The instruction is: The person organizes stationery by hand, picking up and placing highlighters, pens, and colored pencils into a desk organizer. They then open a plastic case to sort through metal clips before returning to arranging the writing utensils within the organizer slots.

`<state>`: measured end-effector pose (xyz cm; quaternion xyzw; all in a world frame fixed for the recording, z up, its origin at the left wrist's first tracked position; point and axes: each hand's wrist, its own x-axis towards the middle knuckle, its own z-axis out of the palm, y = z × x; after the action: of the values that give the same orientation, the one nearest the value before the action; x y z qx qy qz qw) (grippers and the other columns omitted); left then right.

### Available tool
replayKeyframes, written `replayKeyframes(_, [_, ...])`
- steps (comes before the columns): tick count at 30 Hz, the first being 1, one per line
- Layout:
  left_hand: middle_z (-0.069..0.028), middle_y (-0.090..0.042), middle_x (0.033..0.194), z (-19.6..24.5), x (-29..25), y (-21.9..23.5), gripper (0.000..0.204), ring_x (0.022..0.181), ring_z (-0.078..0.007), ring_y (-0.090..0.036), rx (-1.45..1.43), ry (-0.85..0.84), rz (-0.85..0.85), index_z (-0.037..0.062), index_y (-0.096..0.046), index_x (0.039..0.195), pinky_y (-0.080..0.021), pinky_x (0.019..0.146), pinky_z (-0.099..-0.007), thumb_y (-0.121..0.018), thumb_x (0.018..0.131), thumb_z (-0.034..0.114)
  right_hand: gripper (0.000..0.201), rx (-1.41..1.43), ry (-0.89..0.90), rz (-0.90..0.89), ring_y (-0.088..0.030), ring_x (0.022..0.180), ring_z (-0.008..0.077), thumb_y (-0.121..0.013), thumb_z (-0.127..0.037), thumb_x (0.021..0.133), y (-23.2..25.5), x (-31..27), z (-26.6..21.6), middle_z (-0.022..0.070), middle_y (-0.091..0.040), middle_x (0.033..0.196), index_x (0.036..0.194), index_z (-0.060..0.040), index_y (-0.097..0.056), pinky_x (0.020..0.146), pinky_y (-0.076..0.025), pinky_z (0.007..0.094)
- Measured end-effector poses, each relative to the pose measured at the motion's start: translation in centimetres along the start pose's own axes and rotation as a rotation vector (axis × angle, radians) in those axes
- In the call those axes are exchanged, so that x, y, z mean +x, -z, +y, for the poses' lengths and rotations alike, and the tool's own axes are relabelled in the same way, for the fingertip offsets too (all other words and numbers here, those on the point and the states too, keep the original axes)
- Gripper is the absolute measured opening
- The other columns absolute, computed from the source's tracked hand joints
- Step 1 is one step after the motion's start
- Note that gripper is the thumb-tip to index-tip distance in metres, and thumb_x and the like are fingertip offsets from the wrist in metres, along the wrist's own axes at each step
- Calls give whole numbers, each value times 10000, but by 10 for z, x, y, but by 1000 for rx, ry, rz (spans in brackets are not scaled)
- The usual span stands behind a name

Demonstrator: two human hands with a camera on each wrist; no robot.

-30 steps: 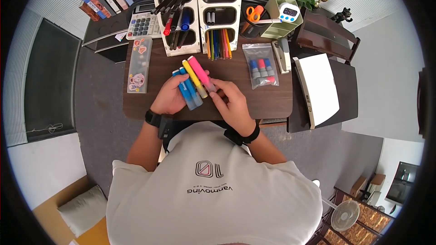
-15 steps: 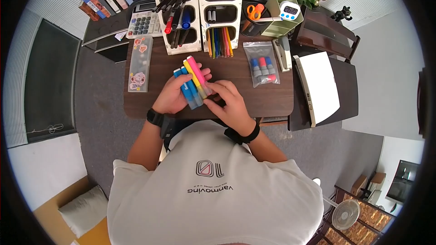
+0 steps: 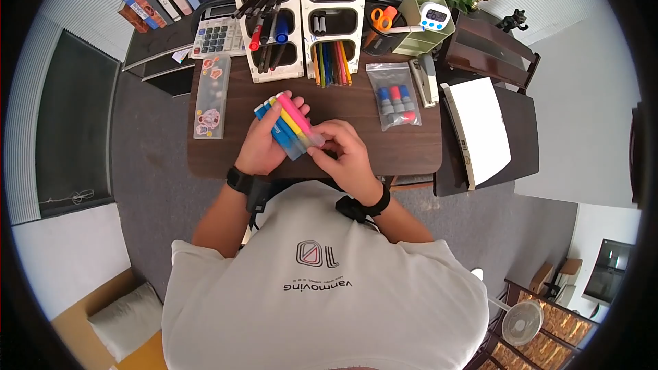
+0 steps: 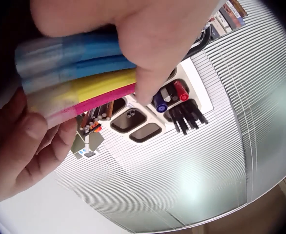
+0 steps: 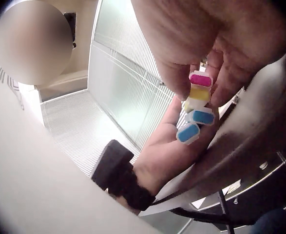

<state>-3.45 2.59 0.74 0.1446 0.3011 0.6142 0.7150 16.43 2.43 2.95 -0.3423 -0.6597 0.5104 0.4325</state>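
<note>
Above the near edge of the desk, my left hand holds a row of highlighters, its thumb across their upper ends. Two blue highlighters lie nearest the palm, then a yellow highlighter and a pink highlighter on the outer side. My right hand pinches the clear lower end of the pink one, between thumb and curled fingers. Seen end-on in the right wrist view, the pink tip sits between the right thumb and fingers, while the blue tips stagger below.
Behind the hands stand white organizers with pens, markers and colored pencils. A sticker-covered case lies left. To the right are a zip bag of small bottles, a stapler and a black pen cup with orange scissors.
The pink highlighter, earlier angled apart from the yellow one, now lies alongside it. The row has tilted further, and the right fingers have shifted to the pink one's lower end.
</note>
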Motion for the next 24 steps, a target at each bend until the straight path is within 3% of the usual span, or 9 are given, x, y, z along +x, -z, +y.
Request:
replayKeyframes(2, [-130,-591,1419,-5,1,0,485,1344,-269,-554,16,-38,16,58,-491,1455,-472,1126,-459,-545,1088,370,397,-80,38,-20,-629,1140,146,-758,58,888,1,1,-1,81,-556,1274,1249,-7,-606,883,-585,274])
replayKeyframes(8, [-123,-600,1399,-13,-2,-10,509,1306,-268,-575,-13,-100,16,64,-499,1439,-476,1121,-465,-548,1081,422,491,214,-89,-21,-645,1116,151,-776,34,896,-8,-5,15,63,-569,1254,1312,-42,-526,891,-589,301])
replayKeyframes(11, [-113,-611,1368,-14,-4,-14,487,1286,-263,-582,-77,-137,14,76,-510,1418,-479,1113,-462,-562,1076,418,472,31,-22,40,-647,1122,166,-763,41,902,-7,-1,8,82,-579,1256,1300,-35,-521,902,-588,318])
replayKeyframes(13, [-104,-619,1343,-16,-5,-14,469,1270,-256,-587,-126,-148,34,84,-520,1398,-484,1103,-456,-572,1072,417,495,-286,188,-55,-650,1121,184,-756,41,906,-4,2,-6,112,-591,1251,1322,-38,-499,905,-591,333])
replayKeyframes(17, [-94,-625,1289,-15,-6,-17,427,1232,-239,-593,-59,-172,194,88,-529,1353,-499,1064,-434,-606,1062,392,505,-293,145,-58,-670,1108,255,-768,25,882,-10,2,-2,141,-604,1232,1316,-36,-518,903,-593,328])
replayKeyframes(22, [-127,-616,1321,-14,-7,-20,408,1240,-257,-603,-156,-174,246,78,-522,1367,-503,1068,-440,-622,1061,329,530,64,5,6,-663,1038,189,-719,32,935,-21,-4,11,119,-596,1287,1396,-79,-483,838,-589,323])
replayKeyframes(24, [-160,-607,1367,-6,-9,-27,379,1261,-282,-606,-141,-256,106,68,-521,1381,-507,1081,-457,-608,1069,264,530,205,-75,-35,-661,1053,180,-703,36,947,-13,-2,6,113,-590,1302,1408,-79,-467,852,-592,318])
